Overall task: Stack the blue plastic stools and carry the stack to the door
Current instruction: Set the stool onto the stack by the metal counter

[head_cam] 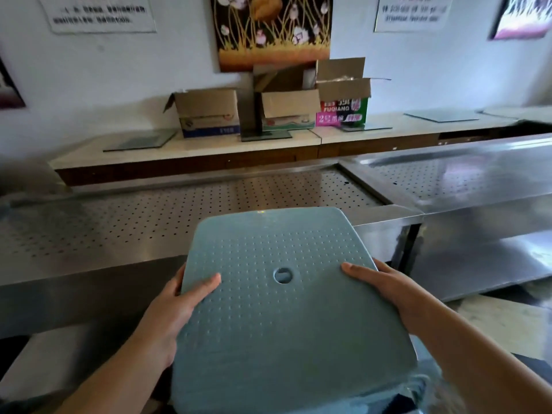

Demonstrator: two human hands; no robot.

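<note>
A blue plastic stool (286, 318) fills the lower middle of the head view, seen from above: a square dimpled seat with a round hole in its centre. My left hand (182, 300) grips the seat's left edge, thumb lying on top. My right hand (385, 285) grips the right edge the same way. More blue plastic (418, 389) shows just under the seat at the lower right, blurred; I cannot tell whether it is this stool's leg or another stool.
A long steel counter with a perforated top (149, 222) runs right in front of me, with a second steel table (466, 180) to the right. Behind is a stone-topped shelf (209, 144) with open cardboard boxes (209, 113) and glass sheets.
</note>
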